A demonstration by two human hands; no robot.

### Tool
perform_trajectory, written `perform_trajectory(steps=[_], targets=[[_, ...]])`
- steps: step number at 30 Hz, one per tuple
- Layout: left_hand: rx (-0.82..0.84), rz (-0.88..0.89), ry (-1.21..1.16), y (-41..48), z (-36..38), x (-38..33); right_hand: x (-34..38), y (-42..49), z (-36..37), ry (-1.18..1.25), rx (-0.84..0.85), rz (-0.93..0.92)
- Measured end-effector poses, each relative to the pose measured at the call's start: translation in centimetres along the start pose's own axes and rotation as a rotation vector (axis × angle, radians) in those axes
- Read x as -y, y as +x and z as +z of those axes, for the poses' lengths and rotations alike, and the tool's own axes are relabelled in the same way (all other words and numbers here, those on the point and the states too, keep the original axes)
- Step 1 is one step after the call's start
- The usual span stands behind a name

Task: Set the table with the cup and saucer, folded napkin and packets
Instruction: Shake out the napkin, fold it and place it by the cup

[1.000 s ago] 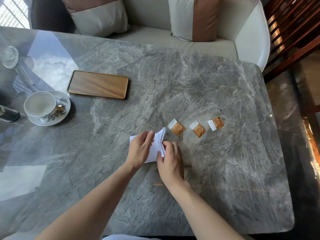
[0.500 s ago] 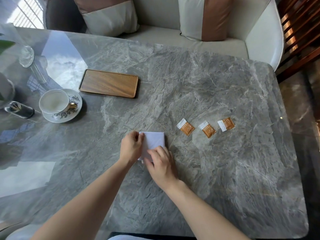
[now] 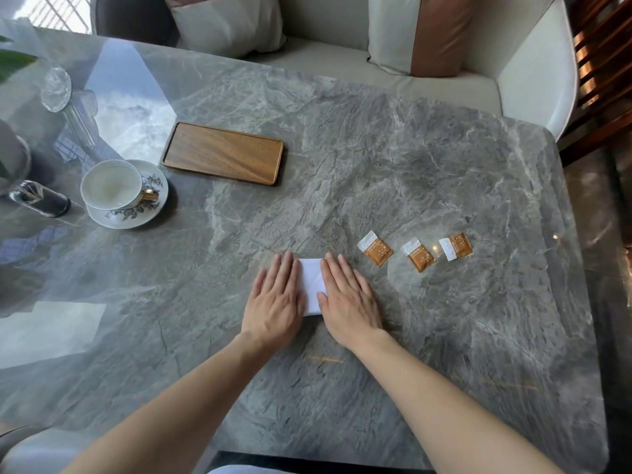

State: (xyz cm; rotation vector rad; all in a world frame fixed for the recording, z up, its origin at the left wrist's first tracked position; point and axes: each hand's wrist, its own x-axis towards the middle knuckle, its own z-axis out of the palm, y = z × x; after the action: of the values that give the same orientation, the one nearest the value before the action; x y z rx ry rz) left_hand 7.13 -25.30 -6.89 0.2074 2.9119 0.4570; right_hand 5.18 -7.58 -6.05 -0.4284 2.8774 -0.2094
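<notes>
Head view of a grey marble tabletop [image 3: 393,159]. Both hands lie flat, palms down, fingers extended and close together, pressing a folded white napkin [image 3: 313,285] against the tabletop, nearer the near edge than the far one. The left hand [image 3: 275,302] covers the napkin's left side; the right hand [image 3: 347,302] covers its right side; a strip of white shows between them. Neither hand pinches anything.

Three orange-and-white packets sit in a row just to the right of the napkin, apart from one another: the first packet [image 3: 375,248] nearest the right hand, the second packet [image 3: 418,255] in the middle, the third packet [image 3: 455,246] closest to the right edge. None touches the napkin.

Toward the left edge, a white cup [image 3: 111,185] with a gold handle stands upright on a flower-patterned saucer [image 3: 136,213]. Just beyond it, toward the far edge, lies a flat wooden tray [image 3: 223,152], bare. A small dark cylinder [image 3: 39,201] lies on its side at the left edge beside the saucer, and a clear glass [image 3: 56,88] stands in the far-left corner. A cream bench [image 3: 342,68] with cushions runs along the far edge.
</notes>
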Motion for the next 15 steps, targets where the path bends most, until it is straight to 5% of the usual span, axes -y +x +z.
perform_trajectory(steps=[15], targets=[[0.158, 0.025, 0.169, 0.7, -0.7, 0.1, 0.9, -0.6, -0.4, 0.001, 0.074, 0.098]])
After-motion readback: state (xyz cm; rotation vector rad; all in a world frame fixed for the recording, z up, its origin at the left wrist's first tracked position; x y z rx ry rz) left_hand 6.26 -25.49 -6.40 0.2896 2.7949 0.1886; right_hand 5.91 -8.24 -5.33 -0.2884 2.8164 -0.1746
